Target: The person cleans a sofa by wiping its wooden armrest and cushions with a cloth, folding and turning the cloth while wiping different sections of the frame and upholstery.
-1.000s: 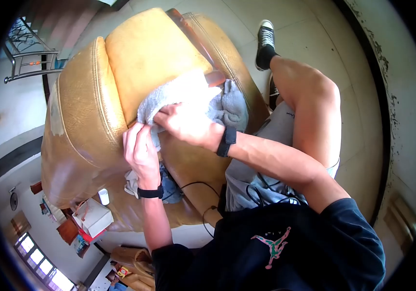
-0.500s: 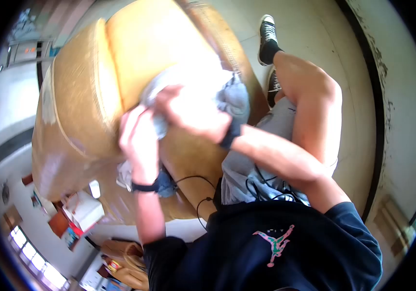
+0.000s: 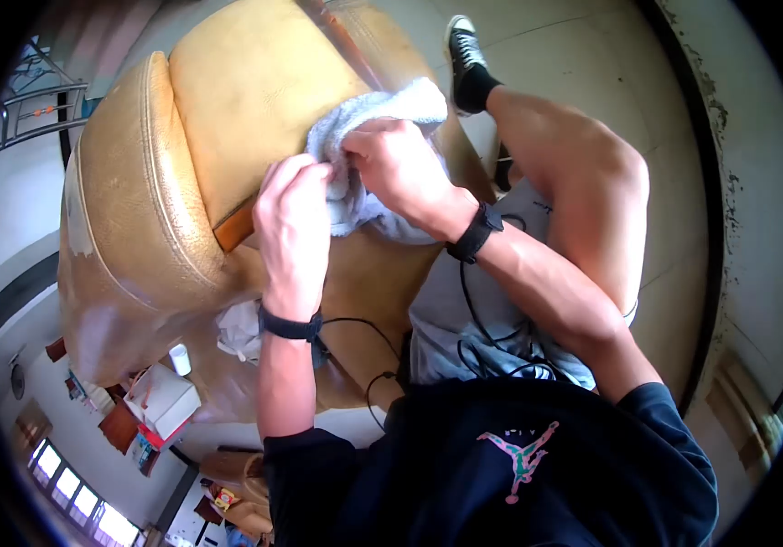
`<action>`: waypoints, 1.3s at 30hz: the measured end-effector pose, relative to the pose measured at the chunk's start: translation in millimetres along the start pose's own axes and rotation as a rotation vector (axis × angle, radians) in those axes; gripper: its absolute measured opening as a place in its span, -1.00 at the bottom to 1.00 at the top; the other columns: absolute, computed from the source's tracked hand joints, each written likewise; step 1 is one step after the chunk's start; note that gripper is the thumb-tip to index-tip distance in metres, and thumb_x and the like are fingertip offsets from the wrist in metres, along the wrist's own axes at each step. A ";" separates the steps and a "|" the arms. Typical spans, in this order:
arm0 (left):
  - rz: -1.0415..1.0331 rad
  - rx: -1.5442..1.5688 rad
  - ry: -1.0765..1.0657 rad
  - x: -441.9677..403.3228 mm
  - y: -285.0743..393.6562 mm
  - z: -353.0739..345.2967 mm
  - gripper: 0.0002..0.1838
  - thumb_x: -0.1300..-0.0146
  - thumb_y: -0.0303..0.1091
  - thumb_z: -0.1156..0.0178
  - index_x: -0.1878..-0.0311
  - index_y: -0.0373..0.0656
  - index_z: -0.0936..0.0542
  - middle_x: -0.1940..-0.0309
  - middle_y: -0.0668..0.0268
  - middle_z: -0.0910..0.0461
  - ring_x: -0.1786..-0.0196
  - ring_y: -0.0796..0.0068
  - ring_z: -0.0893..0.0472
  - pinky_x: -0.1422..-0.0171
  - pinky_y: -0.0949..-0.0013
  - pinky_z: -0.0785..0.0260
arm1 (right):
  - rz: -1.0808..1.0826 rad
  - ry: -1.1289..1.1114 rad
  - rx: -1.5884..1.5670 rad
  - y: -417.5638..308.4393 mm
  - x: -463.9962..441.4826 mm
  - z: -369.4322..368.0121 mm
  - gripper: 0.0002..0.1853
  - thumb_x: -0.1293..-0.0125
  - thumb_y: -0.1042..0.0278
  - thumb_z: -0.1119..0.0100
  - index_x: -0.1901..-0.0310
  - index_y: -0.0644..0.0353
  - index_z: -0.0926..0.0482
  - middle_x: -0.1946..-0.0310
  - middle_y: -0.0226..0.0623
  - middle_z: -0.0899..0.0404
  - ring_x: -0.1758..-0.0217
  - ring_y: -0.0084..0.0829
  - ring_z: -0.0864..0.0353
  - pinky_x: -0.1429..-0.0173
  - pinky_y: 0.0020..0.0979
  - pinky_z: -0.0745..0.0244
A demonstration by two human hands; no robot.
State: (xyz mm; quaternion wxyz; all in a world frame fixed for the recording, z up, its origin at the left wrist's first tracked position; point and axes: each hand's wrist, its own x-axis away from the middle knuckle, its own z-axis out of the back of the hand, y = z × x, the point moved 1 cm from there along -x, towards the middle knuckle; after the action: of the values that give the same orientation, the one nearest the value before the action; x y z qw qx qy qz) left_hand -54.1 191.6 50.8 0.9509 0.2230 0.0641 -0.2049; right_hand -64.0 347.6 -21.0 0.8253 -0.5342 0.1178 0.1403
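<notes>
Tan sofa below, fingers of left hand and right hand pinch grey cloth; contents of white cup hidden.

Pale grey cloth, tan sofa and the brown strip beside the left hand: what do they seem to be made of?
Pale grey cloth: probably terry cotton, soft and matte, given its fuzzy surface and thick folds; the fibre stays uncertain.
Tan sofa: leather or imitation leather, slightly glossy, judging by its creases, seams and highlights.
Brown strip: perhaps varnished wood, from its smooth reddish-brown face.

The right hand partly hides the cloth at upper centre; the top edge crops the sofa.
</notes>
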 end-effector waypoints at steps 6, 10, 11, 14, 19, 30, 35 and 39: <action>0.241 -0.131 0.042 46.6 -49.4 67.8 -0.92 -0.19 -0.63 -0.40 0.24 -0.38 -0.73 0.24 0.07 -0.76 0.19 0.15 -0.77 0.00 0.24 -0.60 | 0.081 -0.162 0.021 -72.1 -15.5 -71.6 -0.89 -0.12 0.40 -0.21 0.41 0.23 -0.67 0.41 -0.12 -0.69 0.25 -0.11 -0.77 0.12 -0.15 -0.68; 0.277 -0.124 0.013 33.3 -41.8 59.9 -0.92 -0.18 -0.63 -0.40 0.24 -0.39 -0.72 0.25 0.07 -0.76 0.20 0.16 -0.76 0.01 0.24 -0.59 | 0.038 -0.049 -0.053 -65.6 -13.2 -67.7 -0.88 -0.13 0.41 -0.20 0.45 0.26 -0.64 0.40 -0.07 -0.67 0.24 -0.08 -0.74 0.14 -0.12 -0.67; 0.266 -0.133 0.009 27.7 -35.4 55.2 -0.92 -0.18 -0.63 -0.40 0.25 -0.39 -0.72 0.25 0.07 -0.75 0.20 0.15 -0.76 0.01 0.24 -0.59 | 0.005 -0.048 -0.049 -57.6 -11.4 -63.6 -0.89 -0.11 0.41 -0.21 0.46 0.26 -0.64 0.39 -0.08 -0.66 0.26 -0.06 -0.72 0.15 -0.11 -0.66; 0.102 -0.011 -0.047 -4.0 -8.3 24.2 -0.92 -0.22 -0.65 -0.34 0.22 -0.40 -0.72 0.24 0.05 -0.74 0.21 0.10 -0.75 0.04 0.21 -0.59 | -0.028 -0.004 -0.078 -14.9 -6.6 -28.7 -0.94 0.02 0.51 -0.29 0.47 0.28 -0.62 0.48 -0.07 -0.62 0.35 0.00 -0.67 0.21 -0.08 -0.61; 0.036 0.113 -0.068 -21.9 -0.3 5.8 -0.92 -0.21 -0.65 -0.32 0.22 -0.41 -0.70 0.26 0.01 -0.70 0.24 0.01 -0.71 0.09 0.16 -0.57 | -0.123 0.061 -0.020 -5.9 -11.3 3.8 -0.94 -0.02 0.56 -0.21 0.51 0.31 -0.66 0.55 0.10 -0.63 0.42 0.10 -0.72 0.26 -0.04 -0.64; 0.309 -0.006 -0.083 20.2 -41.9 60.8 -0.92 -0.20 -0.66 -0.35 0.23 -0.42 -0.69 0.28 0.11 -0.74 0.23 0.25 -0.73 0.05 0.25 -0.57 | -0.005 0.019 0.015 -64.7 -19.4 -61.8 -0.90 -0.07 0.41 -0.25 0.51 0.23 -0.67 0.49 -0.07 -0.67 0.39 -0.04 -0.74 0.23 -0.10 -0.68; 0.106 -0.015 -0.136 -16.1 -3.0 15.3 -0.91 -0.21 -0.67 -0.31 0.21 -0.40 -0.70 0.23 0.03 -0.73 0.19 0.10 -0.75 0.01 0.23 -0.58 | -0.209 -0.072 0.020 -14.4 -8.8 -12.9 -0.96 -0.06 0.50 -0.28 0.48 0.25 -0.66 0.51 -0.03 -0.66 0.38 -0.03 -0.72 0.22 -0.11 -0.65; -0.022 0.076 -0.116 -34.7 18.5 -22.2 -0.91 -0.23 -0.65 -0.26 0.21 -0.39 -0.68 0.26 -0.01 -0.68 0.21 -0.04 -0.70 0.05 0.17 -0.55 | -0.211 0.034 0.039 13.2 -2.9 24.8 -0.99 -0.05 0.57 -0.28 0.46 0.28 -0.63 0.50 -0.02 -0.66 0.39 0.00 -0.70 0.24 -0.08 -0.61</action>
State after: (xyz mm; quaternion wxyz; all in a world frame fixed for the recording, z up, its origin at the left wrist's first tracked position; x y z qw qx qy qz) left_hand -78.5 229.2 45.8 0.9416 0.2458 0.0038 -0.2303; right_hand -70.3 375.0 -21.2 0.8435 -0.5299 0.0775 0.0411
